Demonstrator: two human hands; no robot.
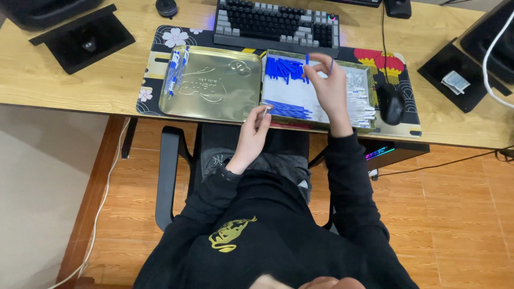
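My right hand (327, 84) is raised over the open tin tray (369, 124) and pinches a thin blue pen refill (331, 66) between thumb and fingers. My left hand (253, 134) hovers at the tray's near left corner and holds a small white clear pen part (266, 111) at its fingertips. Inside the tray lie two heaps of blue refills (284, 68) on white paper, with clear white pen barrels (357, 101) along the right side. To the left, a gold tin lid (214, 88) lies flat with a few assembled blue and white pens (175, 72) at its left edge.
Tray and lid rest on a dark flowered desk mat (155, 59) on a wooden desk (64, 85). A keyboard (276, 24) sits behind them, a black mouse (392, 104) to the right. Black monitor stands (83, 37) flank the desk. Below are my chair (168, 176) and a tiled floor.
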